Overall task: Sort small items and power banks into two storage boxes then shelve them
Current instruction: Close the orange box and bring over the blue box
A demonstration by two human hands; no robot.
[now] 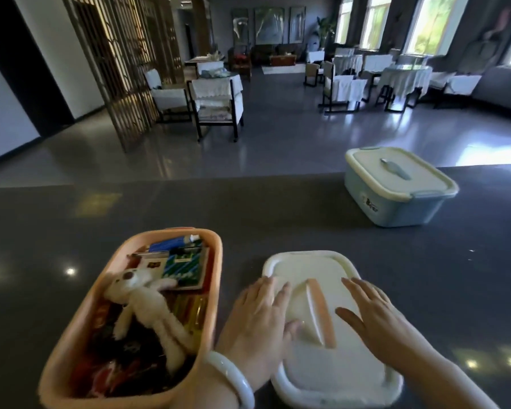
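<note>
An open orange storage box (71, 335) sits at the front left of the dark counter (278, 214). It holds a white plush toy (148, 305), a green patterned packet (183, 267), a blue item (167, 245) and other small things. Its cream lid (331, 370) with an orange handle strip (322, 311) lies flat on the counter to the right of the box. My left hand (257, 323) rests flat on the lid's left side, fingers straight. My right hand (375, 317) lies flat on the lid's right side. A blue storage box (393, 208) with its cream lid closed stands at the far right.
The counter's far edge runs across the middle of the view. Beyond it is a polished floor with covered chairs (216, 104), tables (401, 81) and a wooden lattice screen (124, 69). Windows line the right wall.
</note>
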